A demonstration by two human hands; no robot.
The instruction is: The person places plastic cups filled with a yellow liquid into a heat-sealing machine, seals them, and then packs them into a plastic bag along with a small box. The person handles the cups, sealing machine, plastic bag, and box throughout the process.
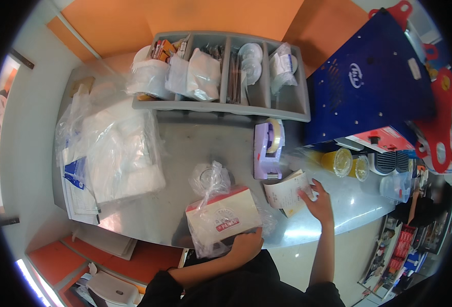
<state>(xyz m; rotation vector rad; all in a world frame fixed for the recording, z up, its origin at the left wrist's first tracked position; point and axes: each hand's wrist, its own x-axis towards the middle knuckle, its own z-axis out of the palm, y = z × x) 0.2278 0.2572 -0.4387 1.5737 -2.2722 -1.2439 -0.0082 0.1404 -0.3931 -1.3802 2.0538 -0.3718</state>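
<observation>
A cream cardboard box (226, 218) with a red edge and printing sits at the near edge of the metal counter, in a clear plastic bag. My left hand (246, 245) grips its near right side; the fingers are partly hidden. Behind the box is a small round clear container (210, 177), also wrapped in plastic. My right hand (318, 203) holds the right end of a curled paper slip (287, 190) with writing on it, thumb over the paper. Beneath the slip lies a yellowish piece of paper (293, 211). A purple tape dispenser (262, 157) stands just beyond.
A grey divided tray (220, 105) holds bags, lids and utensils at the back. Plastic bags (120, 153) lie stacked on the left. On the right stand two lidded cups of yellow drink (339, 162) (359, 168), beside a blue machine (368, 80). A co-worker (421, 207) is at the far right.
</observation>
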